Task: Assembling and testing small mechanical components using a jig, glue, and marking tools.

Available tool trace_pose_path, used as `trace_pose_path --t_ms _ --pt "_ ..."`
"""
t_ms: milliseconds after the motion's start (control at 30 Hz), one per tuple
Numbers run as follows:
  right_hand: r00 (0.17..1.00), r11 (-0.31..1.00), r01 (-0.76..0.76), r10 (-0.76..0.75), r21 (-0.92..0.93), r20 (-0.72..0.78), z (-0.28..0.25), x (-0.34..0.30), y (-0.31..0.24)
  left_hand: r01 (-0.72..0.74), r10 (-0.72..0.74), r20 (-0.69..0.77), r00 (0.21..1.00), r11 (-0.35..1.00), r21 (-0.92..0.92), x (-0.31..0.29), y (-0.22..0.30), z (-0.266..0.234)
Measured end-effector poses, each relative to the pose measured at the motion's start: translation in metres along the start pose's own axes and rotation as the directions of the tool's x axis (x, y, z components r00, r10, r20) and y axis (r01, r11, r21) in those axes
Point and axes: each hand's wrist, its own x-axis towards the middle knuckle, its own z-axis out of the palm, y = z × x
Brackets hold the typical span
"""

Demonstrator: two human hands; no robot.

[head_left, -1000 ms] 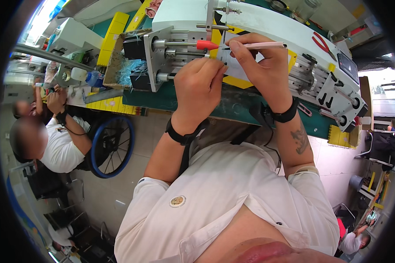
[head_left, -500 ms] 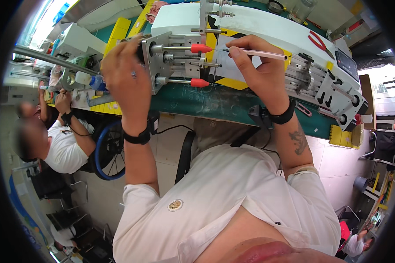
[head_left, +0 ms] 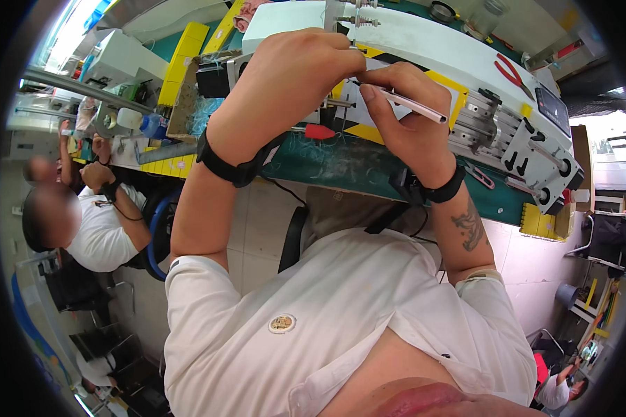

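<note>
My right hand [head_left: 414, 111] grips a slim, pale pink pen-shaped tool [head_left: 423, 108] with a dark thin tip pointing left. Reaching across the fixture, my left hand [head_left: 292, 73] is closed, its fingertips meeting near that tip; whatever they pinch is hidden. Beneath the left wrist, a red cone-shaped tip [head_left: 318, 132] sticks out on a metal rod. The left hand covers the other red tip and most of the metal end plate. Metal rails with a bracket [head_left: 478, 118] lie right of my right hand.
The white machine body [head_left: 424, 31] spans the far side, with red-handled pliers [head_left: 511, 73] and a dark screen [head_left: 551, 103] on it. A pink-edged tool [head_left: 478, 175] lies on the green tabletop [head_left: 368, 163]. Another person [head_left: 104, 229] works at the left.
My left hand has swung right from the end plate to meet my right hand, covering the upper red tip. The right hand stays nearly in place, the pen-shaped tool tilted a little more.
</note>
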Motion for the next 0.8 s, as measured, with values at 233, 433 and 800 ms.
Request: trace_pose_path --t_ms 233,433,800 --pt "1.000 1.000 0.003 -0.003 -0.022 0.004 0.000 0.000 -0.002 0.013 -0.013 0.017 1.000 1.000 -0.016 0.004 0.000 0.005" --pt "0.998 0.996 -0.045 0.048 0.074 -0.045 -0.005 -0.007 -0.006 0.022 -0.022 0.000 1.000 0.999 -0.025 0.003 0.006 0.004" --pt "0.967 0.961 -0.249 0.239 0.119 0.091 -0.012 -0.051 -0.033 0.415 -0.521 -0.334 0.785 0.844 -0.340 -0.082 0.102 0.037"
